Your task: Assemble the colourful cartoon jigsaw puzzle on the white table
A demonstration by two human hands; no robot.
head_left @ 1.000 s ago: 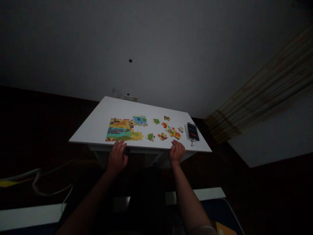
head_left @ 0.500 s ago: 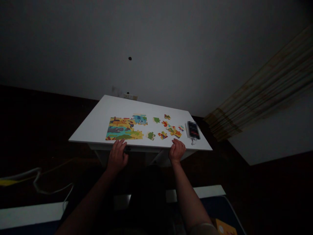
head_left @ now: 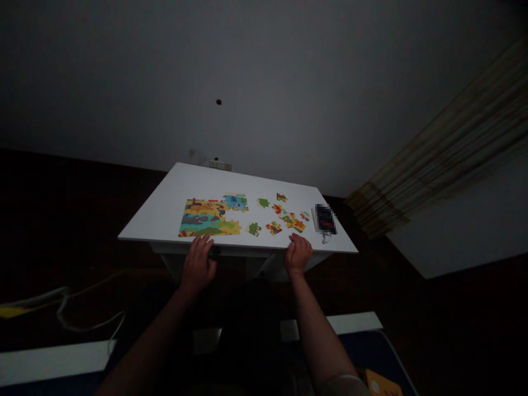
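My left hand [head_left: 198, 259] rests on the front edge of the white table [head_left: 154, 217], its fingers stretched out and holding nothing. Just beyond its fingertips lies a joined section of jigsaw puzzle [head_left: 204, 218] with a grey animal, blue water and yellow ground. A blue puzzle section [head_left: 236, 202] touches its upper right corner. My right hand [head_left: 297, 254] is at the same edge further right, fingers curled in, with nothing visible in them. Near it are a loose red-and-yellow puzzle piece [head_left: 273, 228], a green one [head_left: 253, 229] and a joined yellow-orange cluster [head_left: 293, 221].
More loose pieces, one green [head_left: 263, 203] and one dark yellow [head_left: 281, 197], lie further back. A blurred dark packet [head_left: 325, 220] sits at the table's right end. Behind are a wall socket [head_left: 220, 164] and a curtain [head_left: 437, 148]. A white cable [head_left: 66, 313] hangs at left.
The view has shifted very slightly. Both hands stay at the table edge, and the puzzle pieces lie as before.
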